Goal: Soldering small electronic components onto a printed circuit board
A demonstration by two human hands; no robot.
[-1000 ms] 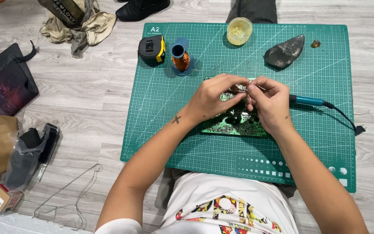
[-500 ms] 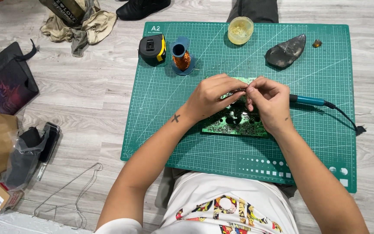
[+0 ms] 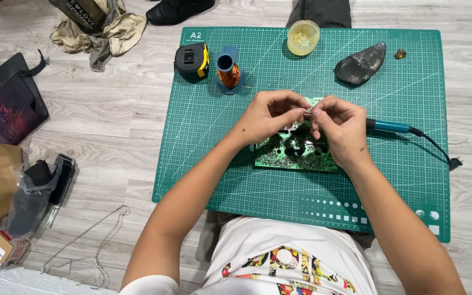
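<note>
My left hand (image 3: 269, 116) and my right hand (image 3: 338, 128) meet above a green circuit board (image 3: 293, 151) that lies on the green cutting mat (image 3: 219, 153). Both pinch one small metallic part (image 3: 307, 112) between their fingertips. What kind of part it is I cannot make out. A blue-handled soldering iron (image 3: 390, 127) lies on the mat just right of my right hand, its tip hidden behind the hand and its black cable running off to the right.
On the mat's far side sit a black-and-yellow tape measure (image 3: 192, 60), a spool of copper wire (image 3: 228, 71), a round yellowish tub (image 3: 303, 37), a dark grey lump (image 3: 361, 64) and a small amber bead (image 3: 400, 53). Bags, cloth, a wire hanger (image 3: 91, 240) lie left.
Both hands stay together over the board, with only slight finger movement on the small part. The view has shifted a little.
</note>
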